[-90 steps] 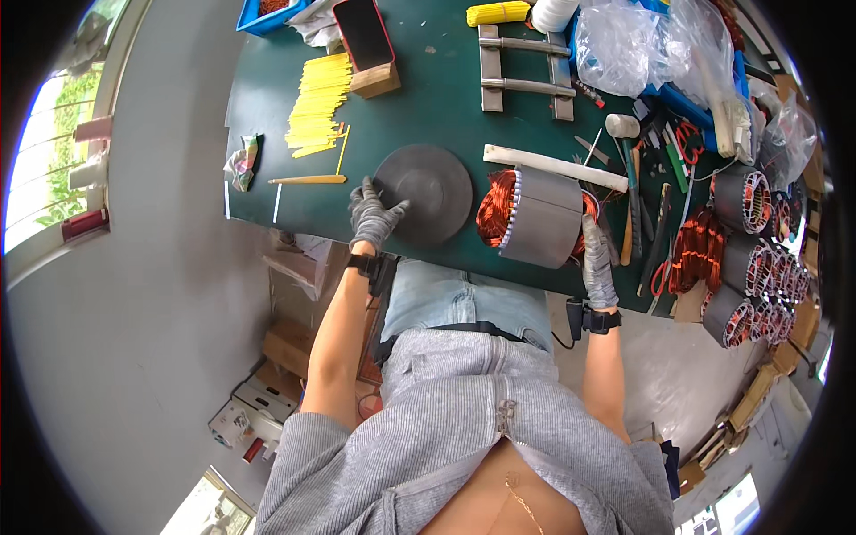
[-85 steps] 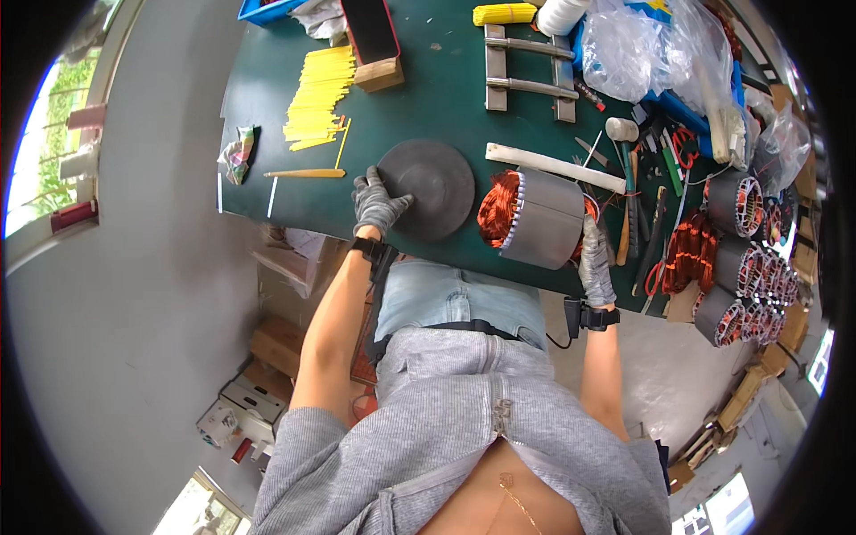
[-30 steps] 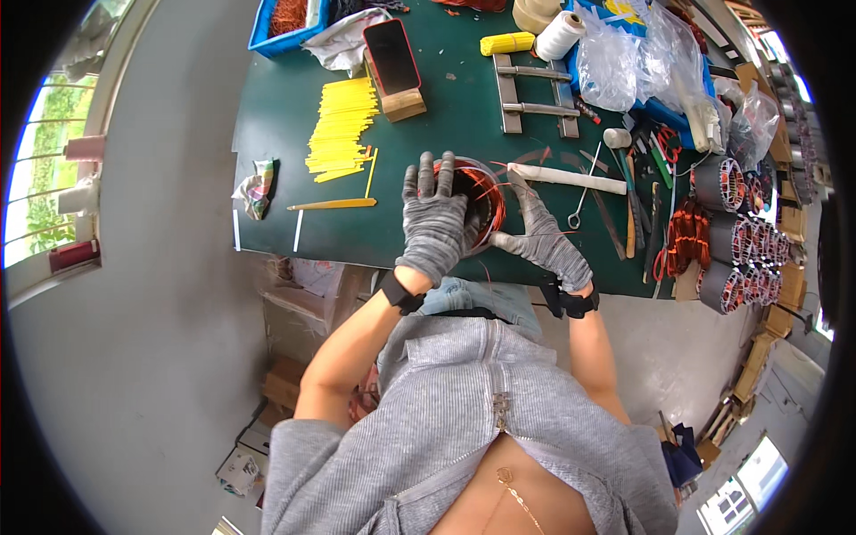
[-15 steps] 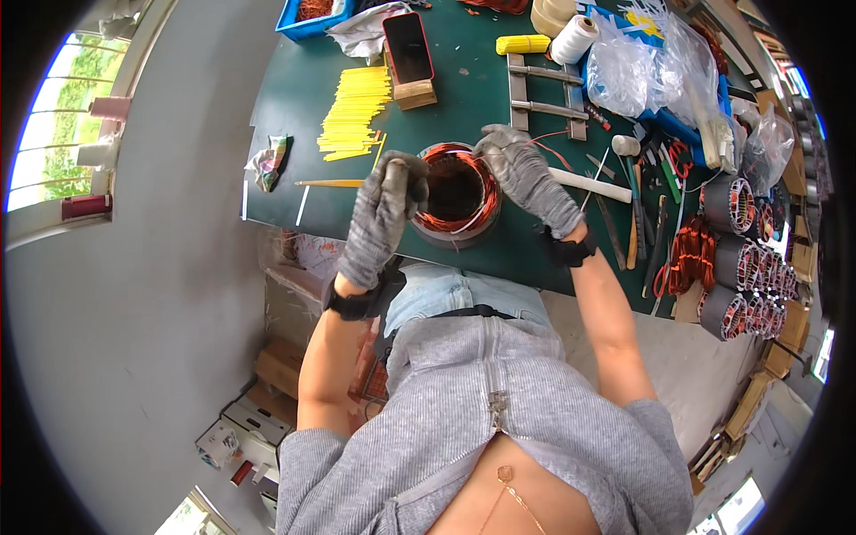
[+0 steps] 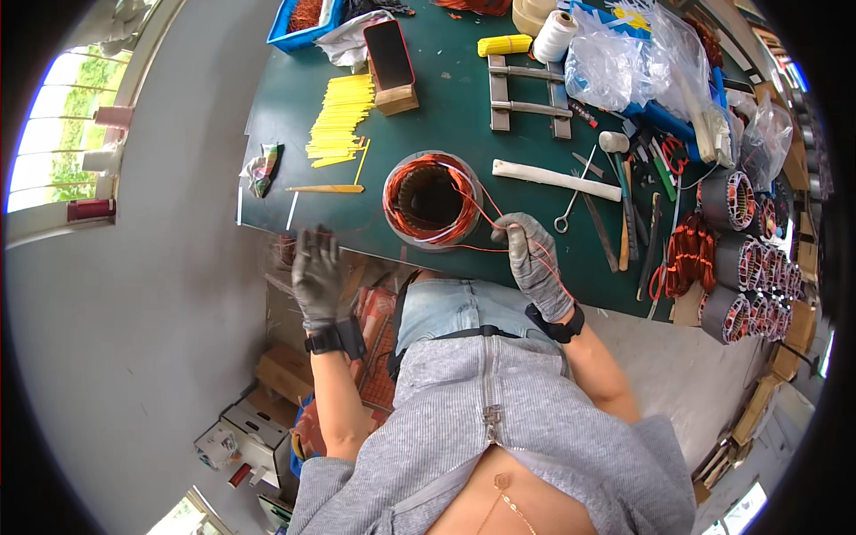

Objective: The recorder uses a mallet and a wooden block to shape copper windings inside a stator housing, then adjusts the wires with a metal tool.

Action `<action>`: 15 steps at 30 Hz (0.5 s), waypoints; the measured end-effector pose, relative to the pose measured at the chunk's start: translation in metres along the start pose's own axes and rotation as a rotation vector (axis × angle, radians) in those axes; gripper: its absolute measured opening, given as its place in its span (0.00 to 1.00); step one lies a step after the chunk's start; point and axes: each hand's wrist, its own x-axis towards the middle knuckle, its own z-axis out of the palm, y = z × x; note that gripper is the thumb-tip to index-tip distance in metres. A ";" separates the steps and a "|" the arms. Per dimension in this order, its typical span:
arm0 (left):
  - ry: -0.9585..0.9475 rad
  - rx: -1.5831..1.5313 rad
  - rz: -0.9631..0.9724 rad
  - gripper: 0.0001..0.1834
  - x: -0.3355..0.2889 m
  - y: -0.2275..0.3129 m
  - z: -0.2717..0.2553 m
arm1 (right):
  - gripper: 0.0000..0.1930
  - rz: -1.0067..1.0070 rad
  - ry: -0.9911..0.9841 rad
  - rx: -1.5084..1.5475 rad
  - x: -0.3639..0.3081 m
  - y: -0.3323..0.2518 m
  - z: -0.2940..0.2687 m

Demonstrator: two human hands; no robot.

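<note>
Grip of the right hand (image 5: pixel 533 263): thumb and fingers, in a grey knitted glove, are pinched together on thin orange-red wires (image 5: pixel 481 249). From where I stand, the wires run from the fingers to the motor stator (image 5: pixel 431 201), with one length trailing over the back of the glove toward the wrist. On the other side, the left hand (image 5: pixel 318 276), also gloved and slightly blurred, is lifted beyond the near edge of the table (image 5: pixel 455 102), its fingers extended and holding nothing that I can see.

The stator stands on end on the green table, close to the near edge, between the two hands and touching neither. Its ring of copper-coloured winding faces up around a dark hollow centre.

Right of the stator lies a flat white strip (image 5: pixel 557 180), with a thin metal rod (image 5: pixel 578 192) ending in a loop resting across it. Farther right are a mallet (image 5: pixel 613 141) with a pale head, a loose bundle of copper coils (image 5: pixel 688 250) and several more stators (image 5: pixel 727 201) grouped together.

To the left, a pointed wooden stick (image 5: pixel 325 188) lies below a spread of narrow yellow strips (image 5: pixel 341 120). Beside those strips, a phone (image 5: pixel 390 55) leans on a wooden block (image 5: pixel 397 99). Toward the far side sit a metal frame (image 5: pixel 530 109) with two crossbars, a white spool of thread (image 5: pixel 555 36) and crumpled clear plastic bags (image 5: pixel 606 67).
</note>
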 end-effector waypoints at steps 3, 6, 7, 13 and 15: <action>-0.074 0.535 -0.104 0.33 -0.019 -0.043 0.020 | 0.11 -0.073 0.009 -0.072 0.019 -0.028 -0.014; 0.031 1.130 0.062 0.38 0.009 -0.078 0.087 | 0.10 -0.253 -0.058 -0.160 0.044 -0.041 -0.011; 0.044 0.990 0.089 0.35 0.026 -0.080 0.112 | 0.11 -0.379 -0.019 -0.172 0.056 -0.044 -0.005; -0.219 0.225 0.132 0.10 0.036 -0.058 0.099 | 0.17 0.422 0.009 0.842 0.085 0.040 -0.046; 0.013 0.142 0.096 0.05 0.020 -0.056 0.009 | 0.15 0.845 0.167 1.160 0.048 0.092 -0.048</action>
